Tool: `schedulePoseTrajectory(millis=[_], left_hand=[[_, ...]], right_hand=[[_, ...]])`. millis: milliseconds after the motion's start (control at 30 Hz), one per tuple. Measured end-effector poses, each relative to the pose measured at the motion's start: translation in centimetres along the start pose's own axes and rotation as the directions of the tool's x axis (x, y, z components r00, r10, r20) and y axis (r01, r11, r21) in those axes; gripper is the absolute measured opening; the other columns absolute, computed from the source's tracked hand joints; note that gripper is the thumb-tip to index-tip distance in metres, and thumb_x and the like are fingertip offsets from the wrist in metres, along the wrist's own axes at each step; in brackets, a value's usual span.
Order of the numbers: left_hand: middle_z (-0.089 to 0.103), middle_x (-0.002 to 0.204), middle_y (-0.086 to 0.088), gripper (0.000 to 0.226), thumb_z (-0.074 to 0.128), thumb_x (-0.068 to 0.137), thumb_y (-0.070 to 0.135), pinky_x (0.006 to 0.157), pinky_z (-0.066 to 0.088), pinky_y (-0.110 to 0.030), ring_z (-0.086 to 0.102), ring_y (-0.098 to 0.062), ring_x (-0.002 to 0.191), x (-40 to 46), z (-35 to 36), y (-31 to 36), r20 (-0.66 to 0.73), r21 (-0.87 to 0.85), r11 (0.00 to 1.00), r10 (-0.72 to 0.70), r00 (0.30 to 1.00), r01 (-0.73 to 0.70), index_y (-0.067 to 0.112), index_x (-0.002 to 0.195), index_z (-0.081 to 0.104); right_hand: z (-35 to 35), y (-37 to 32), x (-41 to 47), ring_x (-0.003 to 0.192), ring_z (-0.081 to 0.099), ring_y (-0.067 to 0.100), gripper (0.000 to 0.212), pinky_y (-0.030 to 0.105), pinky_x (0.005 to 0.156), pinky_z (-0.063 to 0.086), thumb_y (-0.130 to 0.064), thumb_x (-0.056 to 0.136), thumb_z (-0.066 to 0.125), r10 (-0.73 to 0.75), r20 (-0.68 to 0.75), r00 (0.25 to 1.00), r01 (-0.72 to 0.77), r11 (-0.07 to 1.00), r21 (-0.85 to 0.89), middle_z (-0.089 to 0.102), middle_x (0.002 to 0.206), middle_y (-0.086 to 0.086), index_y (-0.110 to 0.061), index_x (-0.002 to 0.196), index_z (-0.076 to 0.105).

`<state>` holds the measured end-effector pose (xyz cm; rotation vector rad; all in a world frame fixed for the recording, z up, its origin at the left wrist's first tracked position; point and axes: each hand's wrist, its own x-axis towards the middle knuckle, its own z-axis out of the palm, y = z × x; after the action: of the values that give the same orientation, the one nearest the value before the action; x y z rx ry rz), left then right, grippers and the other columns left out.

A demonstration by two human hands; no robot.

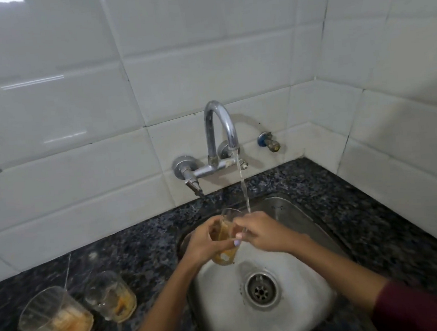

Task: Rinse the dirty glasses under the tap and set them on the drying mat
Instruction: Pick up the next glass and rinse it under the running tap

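Far left, on the dark speckled granite bench: a clear tumbler with orange residue at its base, upright, a thin straw-like rod leaning out of it. Just beside it, to its right, a second clear glass streaked with orange residue, also upright; whether the two touch cannot be told.

Centre: the left hand is over the stainless steel sink basin, its grip wrapped around a third clear glass smeared with orange-brown residue. This glass is held tilted above the basin, mouth up and toward the wall, clear of the sink floor.

Above it, the curved chrome wall-mounted tap is running; the water stream falls just right of the glass rim and meets the hands.

Right of centre: the right hand has its grip on the same glass from the other side, thumb against the wall of the glass. Round metal drain sits below the hands. Both forearms end in dark maroon sleeves.
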<state>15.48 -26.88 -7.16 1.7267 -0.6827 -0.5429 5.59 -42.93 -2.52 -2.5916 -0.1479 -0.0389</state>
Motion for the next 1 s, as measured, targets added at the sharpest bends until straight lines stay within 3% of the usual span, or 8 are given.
schedulePoseTrajectory(millis=[167,267,467,567,700,767,867,1000], left_hand=[[0.071,0.103,-0.003,0.065,0.084,0.049,0.034,0.073,0.056,-0.03,0.068,-0.016,0.09,-0.1,1.1,-0.2,-0.257,-0.39,0.92,-0.059,0.964,-0.047,0.019,0.109,0.063],[0.07,0.103,-0.006,0.048,0.082,0.065,0.022,0.072,0.059,-0.041,0.07,-0.024,0.087,-0.5,2.7,0.2,-0.303,-0.634,0.765,-0.112,0.946,-0.113,0.016,0.108,0.06],[0.065,0.092,-0.014,0.054,0.064,0.076,0.041,0.045,0.053,-0.024,0.066,-0.018,0.063,0.8,1.6,1.6,-0.1,-0.804,0.576,-0.375,0.921,0.148,0.006,0.116,0.059],[0.069,0.097,-0.015,0.04,0.056,0.089,0.042,0.058,0.059,-0.031,0.071,-0.023,0.074,1.1,1.5,1.5,0.044,-0.794,0.539,-0.409,0.912,0.28,0.009,0.111,0.062],[0.064,0.094,-0.008,0.013,0.058,0.092,0.025,0.068,0.051,-0.038,0.062,-0.024,0.079,1.4,3.8,1.6,-0.359,-0.769,0.632,-0.302,0.883,-0.096,0.019,0.103,0.056],[0.063,0.089,-0.011,0.007,0.056,0.093,0.025,0.06,0.05,-0.032,0.06,-0.024,0.071,1.5,3.9,2.1,-0.48,-0.711,0.688,-0.326,0.815,-0.143,0.019,0.097,0.056],[0.065,0.09,-0.014,0.011,0.054,0.094,0.026,0.054,0.053,-0.031,0.063,-0.024,0.067,1.9,2.4,2.6,-0.386,-0.729,0.685,-0.429,0.817,0.016,0.017,0.091,0.06],[0.072,0.088,-0.014,0.027,0.049,0.096,0.035,0.057,0.059,-0.038,0.07,-0.027,0.069,2.1,1.1,2.9,-0.072,-0.771,0.561,-0.548,0.834,0.302,0.012,0.104,0.06]], right_hand=[[-1.1,-0.5,1.4,0.074,0.061,0.003,0.011,0.009,0.067,0.044,-0.013,0.087,0.06,0.253,-0.256,0.933,-0.123,0.893,0.433,0.069,0.08,-0.006,-0.016,0.089,0.071],[-1.2,-1.3,2.2,0.081,0.065,0.011,0.016,0.021,0.076,0.049,-0.014,0.091,0.056,0.366,-0.282,0.887,-0.155,0.811,0.564,0.071,0.087,0.0,-0.013,0.096,0.07],[-0.9,1.0,-0.3,0.089,0.065,0.003,0.022,0.017,0.076,0.05,-0.011,0.093,0.05,-0.078,-0.156,0.985,0.116,0.961,0.252,0.071,0.1,-0.001,-0.012,0.111,0.063],[-0.5,1.2,0.1,0.075,0.063,-0.005,0.019,0.011,0.07,0.047,-0.008,0.092,0.052,0.001,-0.202,0.979,0.062,0.951,0.303,0.067,0.087,-0.011,-0.01,0.104,0.066],[-1.0,-0.8,2.0,0.076,0.07,0.025,0.016,0.031,0.063,0.056,-0.013,0.094,0.05,0.301,-0.209,0.93,-0.085,0.733,0.675,0.071,0.095,0.009,-0.011,0.101,0.065],[-1.1,-0.9,2.0,0.089,0.068,0.031,0.021,0.03,0.068,0.057,-0.014,0.095,0.048,0.226,-0.133,0.965,-0.065,0.697,0.714,0.069,0.105,0.012,-0.009,0.11,0.062],[-0.5,0.8,0.8,0.11,0.061,0.024,0.033,0.033,0.09,0.051,-0.017,0.093,0.049,-0.107,-0.028,0.994,0.11,0.956,0.271,0.063,0.123,0.008,-0.015,0.125,0.055],[-0.8,2.1,1.0,0.107,0.06,0.019,0.03,0.032,0.09,0.047,-0.016,0.091,0.054,-0.156,0.031,0.987,0.157,0.987,-0.017,0.065,0.116,0.003,-0.021,0.12,0.06]])
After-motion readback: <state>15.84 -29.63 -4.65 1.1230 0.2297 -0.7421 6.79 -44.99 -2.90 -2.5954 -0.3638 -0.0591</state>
